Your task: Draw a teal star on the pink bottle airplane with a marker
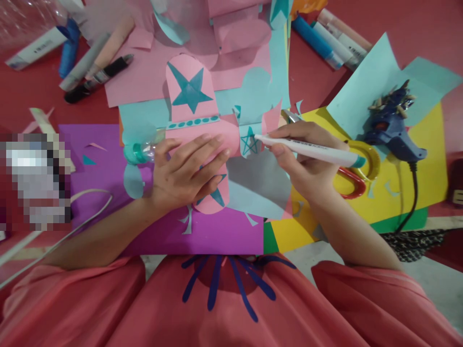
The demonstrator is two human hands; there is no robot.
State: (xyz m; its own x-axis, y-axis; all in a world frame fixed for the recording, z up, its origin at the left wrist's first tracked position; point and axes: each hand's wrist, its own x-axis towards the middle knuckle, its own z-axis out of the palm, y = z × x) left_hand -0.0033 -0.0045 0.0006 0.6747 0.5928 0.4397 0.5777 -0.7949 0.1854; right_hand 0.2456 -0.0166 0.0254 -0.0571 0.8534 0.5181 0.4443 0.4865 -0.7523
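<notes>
Paper craft (202, 140) under our flattened left hand (184, 173), big stars stuck on, small star (249, 143) half outlined by the marker (307, 150) gripped in our right hand (307, 164).

Loose paper crowds the counter (36, 91). The purple sheet (162, 236) in front of the left hand (184, 176) lies flat with only small scraps on it, giving open passage. To the right hand's (307, 164) outer side, scissors (356, 173) and a glue gun (392, 127) with its cord block the yellow sheet (427, 178). Markers (90, 67) bar the far left.
</notes>
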